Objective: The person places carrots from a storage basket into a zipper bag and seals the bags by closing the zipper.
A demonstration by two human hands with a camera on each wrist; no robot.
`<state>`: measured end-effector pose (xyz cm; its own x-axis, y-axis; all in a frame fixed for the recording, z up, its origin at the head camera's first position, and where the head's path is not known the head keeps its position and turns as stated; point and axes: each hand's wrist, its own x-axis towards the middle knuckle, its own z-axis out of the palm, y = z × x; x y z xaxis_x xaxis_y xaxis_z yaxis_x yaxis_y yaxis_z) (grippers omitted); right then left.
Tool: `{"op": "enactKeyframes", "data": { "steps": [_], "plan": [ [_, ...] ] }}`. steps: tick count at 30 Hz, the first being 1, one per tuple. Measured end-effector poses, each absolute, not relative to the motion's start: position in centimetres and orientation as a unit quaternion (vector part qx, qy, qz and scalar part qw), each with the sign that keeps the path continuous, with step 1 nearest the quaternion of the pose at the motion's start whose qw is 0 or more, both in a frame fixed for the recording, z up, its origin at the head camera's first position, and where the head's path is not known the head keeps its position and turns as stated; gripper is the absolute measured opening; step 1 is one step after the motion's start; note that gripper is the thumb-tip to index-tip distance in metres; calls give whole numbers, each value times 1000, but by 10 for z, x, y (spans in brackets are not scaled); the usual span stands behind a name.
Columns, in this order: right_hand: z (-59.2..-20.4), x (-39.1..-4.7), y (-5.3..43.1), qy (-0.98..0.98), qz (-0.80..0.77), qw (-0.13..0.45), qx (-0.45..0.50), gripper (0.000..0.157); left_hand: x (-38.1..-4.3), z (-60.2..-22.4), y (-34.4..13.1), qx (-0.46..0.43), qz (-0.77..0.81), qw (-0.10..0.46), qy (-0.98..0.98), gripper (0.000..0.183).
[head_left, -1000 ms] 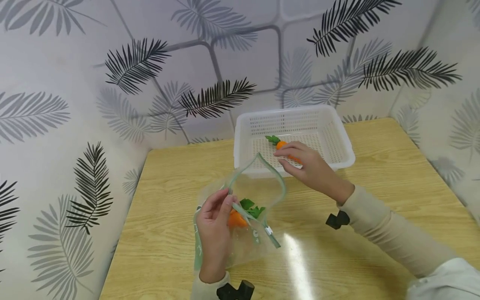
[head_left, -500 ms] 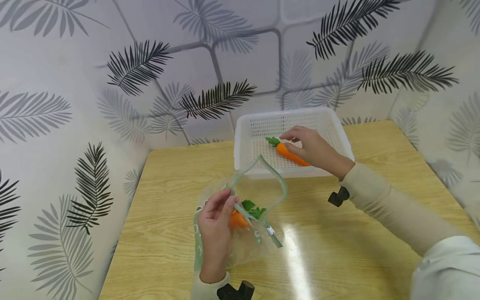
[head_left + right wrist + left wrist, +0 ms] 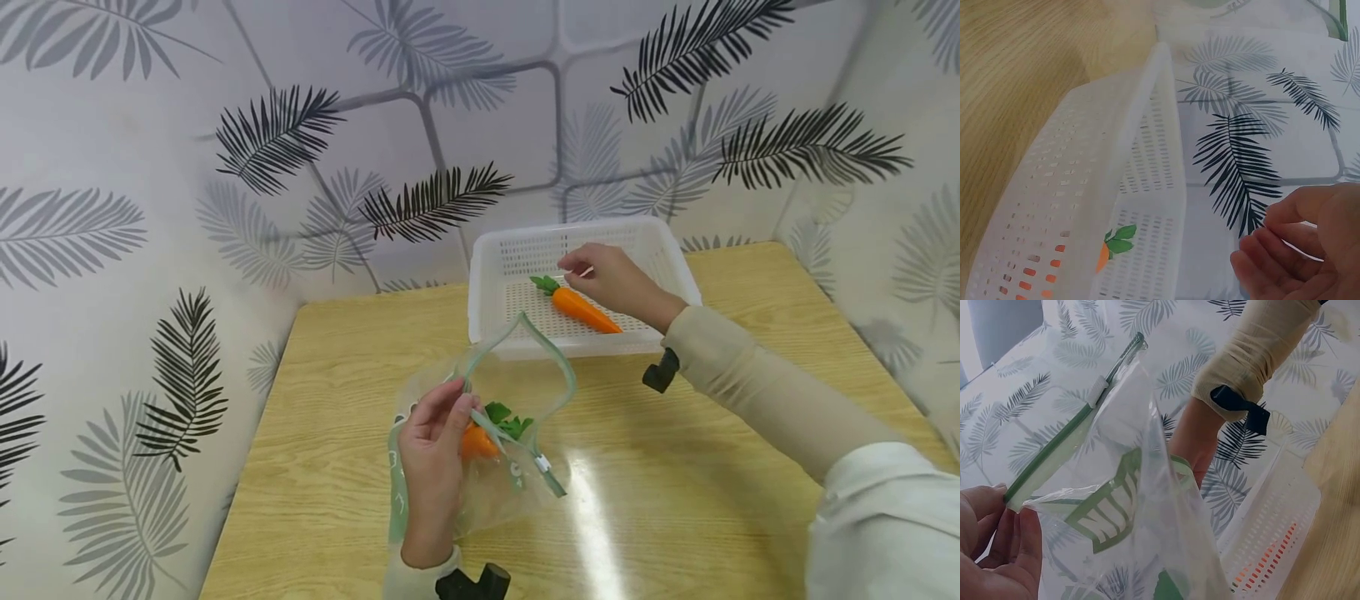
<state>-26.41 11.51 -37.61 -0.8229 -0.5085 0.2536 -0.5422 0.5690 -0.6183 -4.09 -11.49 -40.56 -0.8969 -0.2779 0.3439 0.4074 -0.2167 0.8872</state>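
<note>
My left hand point(image 3: 431, 471) pinches the edge of a clear zip bag point(image 3: 567, 379), whose mouth gapes. Inside the bag is an orange carrot point(image 3: 477, 442) with green leaves. In the left wrist view, thumb and fingers grip the green zip strip, and a white slider point(image 3: 1097, 391) sits further along it. Over the white basket point(image 3: 477, 279), my right hand point(image 3: 617, 282) hovers with loosely bent fingers and nothing in them. Below it a second carrot point(image 3: 583, 310) lies on the basket's floor, leaves to the left. In the right wrist view, the basket wall hides most of that carrot.
The basket stands at the back of the wooden table point(image 3: 352, 350), against a wall covering point(image 3: 300, 225) with a leaf pattern. Black wrist-camera mounts point(image 3: 472, 582) sit at both cuffs. The bag lies between my left hand and the basket's front edge.
My right hand has moved up and away from the carrot in the basket, which now shows in full and stays where it lay. The left hand and bag have hardly moved.
</note>
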Motion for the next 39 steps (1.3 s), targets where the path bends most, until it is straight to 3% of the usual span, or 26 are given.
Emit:
{"op": "enactKeyframes", "data": {
  "steps": [11,23,39],
  "plan": [
    [-390,-276,108,-898,305,-134,288,41,-41,-407,-115,-52,-775,221,-589,24],
    [-411,-298,101,-906,268,-192,265,49,-41,-407,-116,-40,-776,213,-592,25],
    [-442,-324,91,-927,209,-211,229,59,-45,-410,-114,-35,-772,210,-599,24]
  ]
}}
